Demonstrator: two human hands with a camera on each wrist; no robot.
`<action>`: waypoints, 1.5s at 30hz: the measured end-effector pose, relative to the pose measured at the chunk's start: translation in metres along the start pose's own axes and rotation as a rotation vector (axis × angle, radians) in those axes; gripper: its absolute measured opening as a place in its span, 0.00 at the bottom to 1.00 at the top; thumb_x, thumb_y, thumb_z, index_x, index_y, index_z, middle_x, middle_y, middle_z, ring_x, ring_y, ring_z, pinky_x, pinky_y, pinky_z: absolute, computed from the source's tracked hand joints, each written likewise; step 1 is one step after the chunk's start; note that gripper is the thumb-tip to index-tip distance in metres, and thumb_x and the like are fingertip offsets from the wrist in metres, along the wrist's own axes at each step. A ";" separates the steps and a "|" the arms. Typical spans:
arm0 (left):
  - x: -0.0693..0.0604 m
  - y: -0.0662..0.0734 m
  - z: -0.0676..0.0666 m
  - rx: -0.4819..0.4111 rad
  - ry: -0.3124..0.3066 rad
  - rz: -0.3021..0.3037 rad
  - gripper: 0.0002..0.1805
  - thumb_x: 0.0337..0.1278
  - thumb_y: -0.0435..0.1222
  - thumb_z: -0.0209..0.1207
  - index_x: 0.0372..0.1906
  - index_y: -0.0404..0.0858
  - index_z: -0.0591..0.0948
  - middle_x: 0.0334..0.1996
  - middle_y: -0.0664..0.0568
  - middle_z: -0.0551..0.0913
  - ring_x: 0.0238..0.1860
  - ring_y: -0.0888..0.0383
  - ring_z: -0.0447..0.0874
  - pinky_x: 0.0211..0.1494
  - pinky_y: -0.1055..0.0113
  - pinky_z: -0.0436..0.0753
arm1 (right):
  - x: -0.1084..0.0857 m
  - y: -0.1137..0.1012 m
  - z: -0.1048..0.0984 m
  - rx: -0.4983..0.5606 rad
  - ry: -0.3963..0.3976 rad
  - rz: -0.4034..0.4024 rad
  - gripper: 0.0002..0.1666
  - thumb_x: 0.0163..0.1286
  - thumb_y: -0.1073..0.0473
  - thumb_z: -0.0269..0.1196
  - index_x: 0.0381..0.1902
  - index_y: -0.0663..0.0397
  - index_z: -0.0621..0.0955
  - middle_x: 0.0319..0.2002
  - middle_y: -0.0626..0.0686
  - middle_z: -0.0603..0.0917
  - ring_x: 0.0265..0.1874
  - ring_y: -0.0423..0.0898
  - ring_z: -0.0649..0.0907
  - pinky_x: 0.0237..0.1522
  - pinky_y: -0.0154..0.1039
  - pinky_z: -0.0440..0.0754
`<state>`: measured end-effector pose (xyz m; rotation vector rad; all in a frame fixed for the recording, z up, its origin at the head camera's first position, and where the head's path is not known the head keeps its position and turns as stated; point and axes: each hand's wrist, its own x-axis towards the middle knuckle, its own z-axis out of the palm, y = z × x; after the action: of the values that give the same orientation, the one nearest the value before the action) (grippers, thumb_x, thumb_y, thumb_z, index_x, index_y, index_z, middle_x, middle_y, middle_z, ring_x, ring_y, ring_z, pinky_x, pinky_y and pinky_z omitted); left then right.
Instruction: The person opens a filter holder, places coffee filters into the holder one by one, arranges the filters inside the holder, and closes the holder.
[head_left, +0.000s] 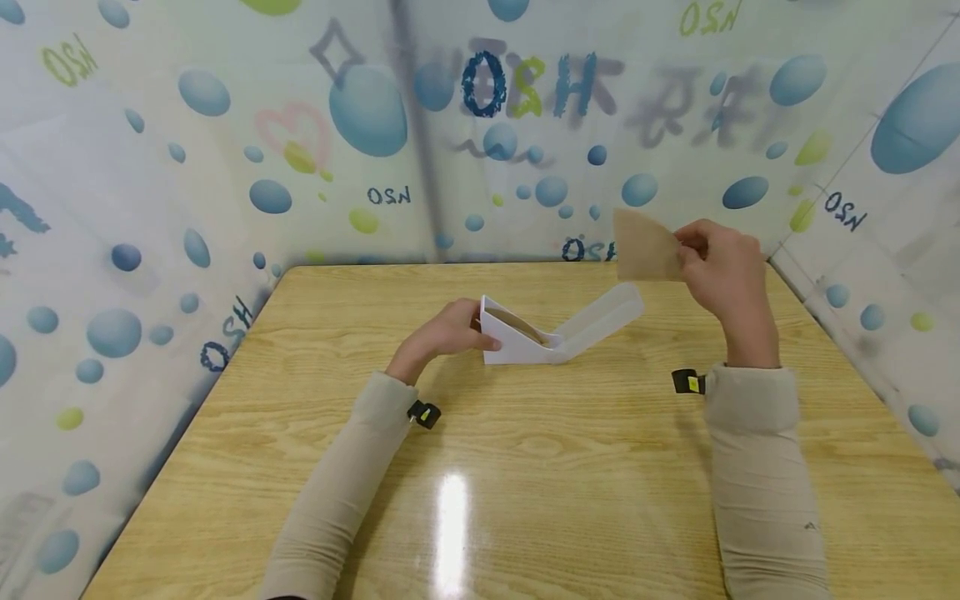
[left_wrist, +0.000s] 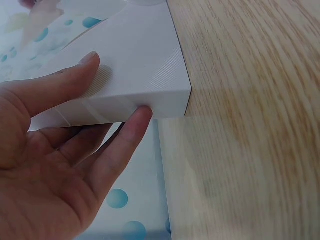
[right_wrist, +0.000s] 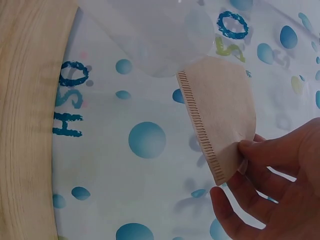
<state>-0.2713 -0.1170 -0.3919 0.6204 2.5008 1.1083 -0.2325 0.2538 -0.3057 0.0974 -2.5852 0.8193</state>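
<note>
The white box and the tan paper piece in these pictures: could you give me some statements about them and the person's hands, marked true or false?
1. The right hand pinches the tan paper piece. True.
2. The left hand lies flat on the table. False: it grips the white box.
3. The box's translucent lid is open. True.
4. The box is empty. False: more tan material shows inside it.
5. A row of short marks runs along one edge of the raised piece. True.
</note>
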 end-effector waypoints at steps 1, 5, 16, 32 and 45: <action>0.000 0.000 0.000 0.001 0.000 -0.001 0.22 0.62 0.33 0.69 0.59 0.35 0.80 0.51 0.42 0.87 0.47 0.51 0.87 0.46 0.64 0.81 | 0.000 -0.001 0.001 0.002 -0.004 -0.003 0.18 0.78 0.62 0.53 0.56 0.63 0.84 0.49 0.69 0.87 0.46 0.64 0.83 0.45 0.55 0.75; -0.001 0.001 0.000 0.004 -0.002 -0.011 0.22 0.61 0.33 0.69 0.59 0.35 0.80 0.51 0.42 0.87 0.48 0.51 0.87 0.47 0.63 0.82 | -0.001 -0.006 0.003 0.002 -0.011 -0.026 0.17 0.78 0.62 0.53 0.55 0.63 0.84 0.48 0.68 0.88 0.45 0.63 0.83 0.44 0.56 0.76; -0.003 0.005 -0.002 -0.002 -0.003 -0.025 0.22 0.61 0.33 0.69 0.59 0.35 0.80 0.52 0.42 0.87 0.49 0.49 0.87 0.48 0.63 0.82 | -0.004 -0.016 0.005 0.006 0.014 -0.075 0.17 0.77 0.63 0.53 0.55 0.62 0.85 0.46 0.68 0.88 0.43 0.63 0.84 0.41 0.56 0.76; -0.001 0.004 -0.001 0.009 0.003 -0.032 0.22 0.61 0.34 0.70 0.60 0.36 0.80 0.52 0.43 0.86 0.49 0.50 0.86 0.48 0.62 0.82 | -0.005 -0.026 0.015 0.069 0.052 -0.157 0.14 0.75 0.67 0.56 0.51 0.65 0.86 0.43 0.68 0.89 0.41 0.63 0.86 0.44 0.57 0.80; -0.001 0.004 -0.001 0.008 0.002 -0.024 0.22 0.61 0.34 0.70 0.59 0.36 0.80 0.52 0.43 0.87 0.48 0.50 0.86 0.47 0.63 0.81 | -0.003 -0.028 0.023 0.092 0.008 -0.148 0.13 0.76 0.67 0.57 0.51 0.65 0.85 0.43 0.67 0.89 0.42 0.63 0.87 0.45 0.56 0.81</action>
<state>-0.2703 -0.1155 -0.3882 0.5898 2.5092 1.0912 -0.2326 0.2175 -0.3086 0.3081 -2.4979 0.8815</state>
